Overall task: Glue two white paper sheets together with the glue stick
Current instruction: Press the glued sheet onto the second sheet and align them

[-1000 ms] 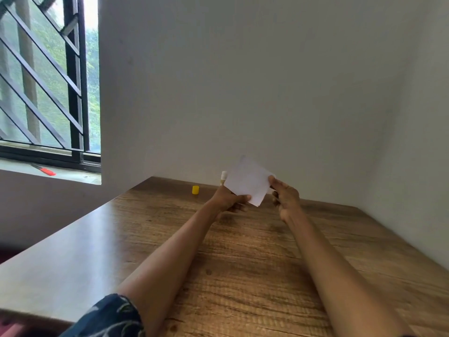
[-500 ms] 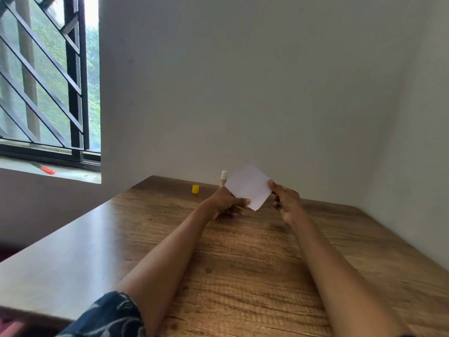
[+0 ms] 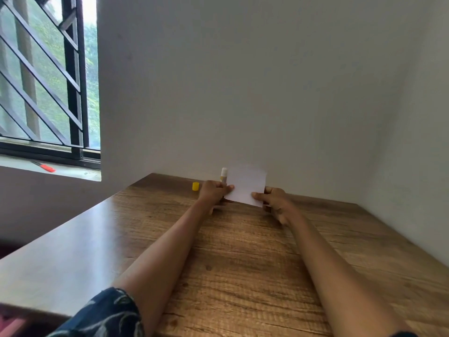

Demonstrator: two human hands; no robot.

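Observation:
A small white paper (image 3: 245, 185) is held upright near the far edge of the wooden table (image 3: 243, 259). My left hand (image 3: 213, 192) pinches its left edge and my right hand (image 3: 274, 203) pinches its lower right edge. I cannot tell whether it is one sheet or two pressed together. The uncapped glue stick (image 3: 223, 174) stands upright just behind my left hand, beside the paper. Its yellow cap (image 3: 195, 186) sits on the table a little to the left.
White walls close off the table at the back (image 3: 243, 93) and on the right. A barred window (image 3: 43, 81) is at the left, with a red tool (image 3: 47, 168) on its sill. The table's near left edge drops off.
The paper has turned from a tilted diamond to level and has come down closer to the table. Both hands have shifted their hold along its edges.

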